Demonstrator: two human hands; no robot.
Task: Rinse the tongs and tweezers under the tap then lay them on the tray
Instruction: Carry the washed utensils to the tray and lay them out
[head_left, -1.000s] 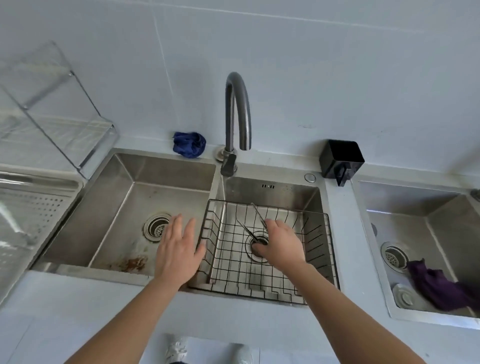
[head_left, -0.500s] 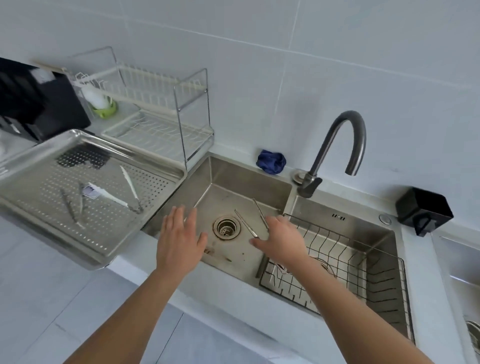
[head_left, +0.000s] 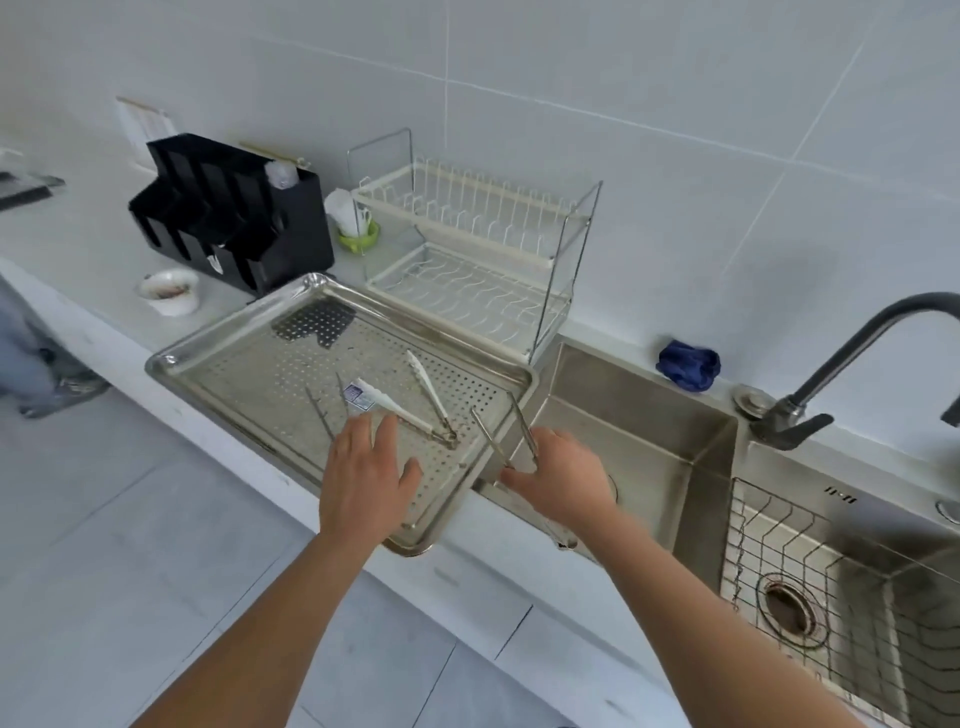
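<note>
The metal tweezers (head_left: 523, 427) point away from the person, tips a bit left, over the right edge of the tray (head_left: 176, 358). The right hand (head_left: 563, 480) pinches their near end. The left hand (head_left: 363, 483) is flat and spread, holding nothing, over the tray's near corner. White tongs (head_left: 426, 387) lie close by on the tray.

A kitchen: steel sink (head_left: 639, 431), tap (head_left: 852, 358), dish rack (head_left: 467, 249) and tiled wall (head_left: 571, 78).

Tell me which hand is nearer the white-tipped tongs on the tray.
Left. The left hand is over the tray, fingertips just beside the white-tipped tongs; the right hand, pinching metal tweezers, is farther off at the tray's sink-side edge.
</note>
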